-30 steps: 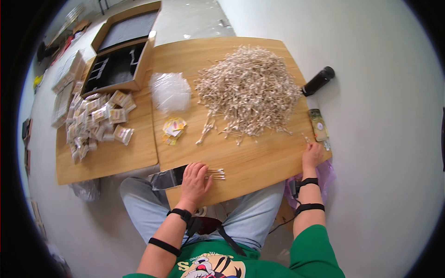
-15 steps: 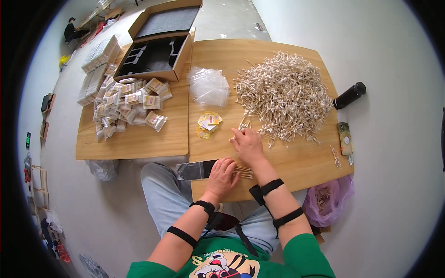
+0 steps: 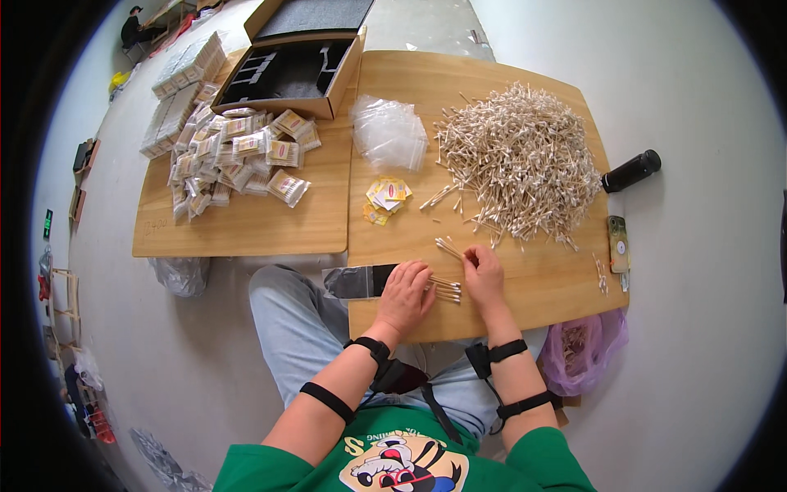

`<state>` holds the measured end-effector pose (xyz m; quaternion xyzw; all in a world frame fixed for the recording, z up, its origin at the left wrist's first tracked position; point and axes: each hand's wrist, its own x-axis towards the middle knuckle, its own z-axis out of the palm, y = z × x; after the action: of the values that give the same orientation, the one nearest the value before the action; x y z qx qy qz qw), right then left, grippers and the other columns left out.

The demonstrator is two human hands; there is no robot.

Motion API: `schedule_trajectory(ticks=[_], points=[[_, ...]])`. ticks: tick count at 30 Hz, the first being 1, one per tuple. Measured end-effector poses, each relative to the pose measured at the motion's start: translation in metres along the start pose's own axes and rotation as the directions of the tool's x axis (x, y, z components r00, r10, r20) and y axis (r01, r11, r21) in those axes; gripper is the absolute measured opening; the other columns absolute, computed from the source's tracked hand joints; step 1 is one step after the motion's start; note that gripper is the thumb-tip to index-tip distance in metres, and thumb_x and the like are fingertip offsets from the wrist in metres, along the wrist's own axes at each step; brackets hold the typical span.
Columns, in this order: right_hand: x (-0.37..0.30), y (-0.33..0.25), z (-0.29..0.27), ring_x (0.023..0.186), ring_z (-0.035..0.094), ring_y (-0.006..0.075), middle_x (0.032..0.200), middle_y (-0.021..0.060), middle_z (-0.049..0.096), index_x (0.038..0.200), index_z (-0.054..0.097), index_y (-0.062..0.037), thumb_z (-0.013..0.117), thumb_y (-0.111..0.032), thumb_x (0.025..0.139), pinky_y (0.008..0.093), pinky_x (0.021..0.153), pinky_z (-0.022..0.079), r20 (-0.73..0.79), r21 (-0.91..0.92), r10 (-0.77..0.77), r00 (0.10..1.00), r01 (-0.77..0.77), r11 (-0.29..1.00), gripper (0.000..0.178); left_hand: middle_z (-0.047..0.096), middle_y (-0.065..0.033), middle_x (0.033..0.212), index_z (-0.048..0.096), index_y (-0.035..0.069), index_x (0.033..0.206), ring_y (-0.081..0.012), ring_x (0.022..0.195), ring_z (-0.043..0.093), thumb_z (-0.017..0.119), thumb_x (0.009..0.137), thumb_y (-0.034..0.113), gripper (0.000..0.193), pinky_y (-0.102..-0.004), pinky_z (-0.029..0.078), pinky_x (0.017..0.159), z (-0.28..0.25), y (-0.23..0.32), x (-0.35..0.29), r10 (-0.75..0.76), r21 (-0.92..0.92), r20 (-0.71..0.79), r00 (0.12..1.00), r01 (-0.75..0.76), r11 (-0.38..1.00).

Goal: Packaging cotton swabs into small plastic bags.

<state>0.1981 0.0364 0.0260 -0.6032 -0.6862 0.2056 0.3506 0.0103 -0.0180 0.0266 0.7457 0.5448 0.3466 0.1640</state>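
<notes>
Under my left hand (image 3: 407, 290), at the table's front edge, lies a bunch of cotton swabs (image 3: 445, 288). My fingers curl over it, and the white tips stick out to the right. Left of that hand is a clear plastic bag (image 3: 348, 282) with a black piece (image 3: 382, 277) at its right end, partly hidden by the hand. My right hand (image 3: 482, 271) is closed, pinching a few cotton swabs (image 3: 448, 247) that point up and left. Beyond it spreads a large heap of loose cotton swabs (image 3: 525, 164).
Yellow-and-white cards (image 3: 387, 199) and flat clear bags (image 3: 389, 134) lie left of the heap. Filled swab packs (image 3: 238, 156) pile up at the left, by an open cardboard box (image 3: 287, 78). A black bottle (image 3: 631, 170) and a phone (image 3: 618, 243) are at the right edge.
My right hand has drawn back from the loose swabs toward the left hand, now with swabs showing in its fingers. My left hand stays over its bunch. The whole view has shifted slightly.
</notes>
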Motion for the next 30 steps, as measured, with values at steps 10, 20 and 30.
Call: schedule_trajectory(ticks=[10, 20, 30], points=[[0.008, 0.015, -0.009, 0.078, 0.063, 0.0278, 0.087, 0.0093, 0.065, 0.099, 0.067, -0.0066, 0.068, -0.006, 0.084, 0.0375, 0.071, 0.051, -0.079, 0.008, 0.102, 0.992, -0.102, 0.995, 0.014, 0.058, -0.0123, 0.121, 0.058, 0.005, 0.112, -0.0319, 0.121, 0.052, 0.067, 0.085, 0.016, 0.030, -0.0442, 0.040, 0.107, 0.002, 0.000, -0.002, -0.019, -0.013, -0.018, 1.000, 0.019, 1.000], [0.012, -0.013, 0.008, 0.089, 0.060, 0.0296, 0.086, 0.0087, 0.061, 0.094, 0.072, -0.0102, 0.067, -0.009, 0.083, 0.0397, 0.082, 0.050, 0.059, -0.117, -0.111, 0.992, 0.117, 0.986, 0.012, 0.054, -0.0136, 0.130, 0.056, 0.005, 0.121, -0.0323, 0.128, 0.048, 0.067, 0.085, 0.018, 0.040, -0.0448, 0.036, 0.111, 0.007, -0.003, -0.004, -0.036, 0.024, -0.033, 0.999, 0.037, 0.999], [0.042, -0.014, 0.029, 0.095, 0.063, 0.0297, 0.096, 0.0100, 0.064, 0.100, 0.067, -0.0092, 0.071, -0.018, 0.082, 0.0412, 0.082, 0.051, 0.060, -0.030, -0.007, 0.998, 0.009, 1.000, 0.021, 0.044, -0.0120, 0.148, 0.049, 0.009, 0.139, -0.0278, 0.140, 0.037, 0.059, 0.092, 0.036, 0.055, -0.0459, 0.024, 0.118, 0.013, -0.001, 0.001, 0.009, 0.233, 0.065, 0.998, -0.024, 0.972]])
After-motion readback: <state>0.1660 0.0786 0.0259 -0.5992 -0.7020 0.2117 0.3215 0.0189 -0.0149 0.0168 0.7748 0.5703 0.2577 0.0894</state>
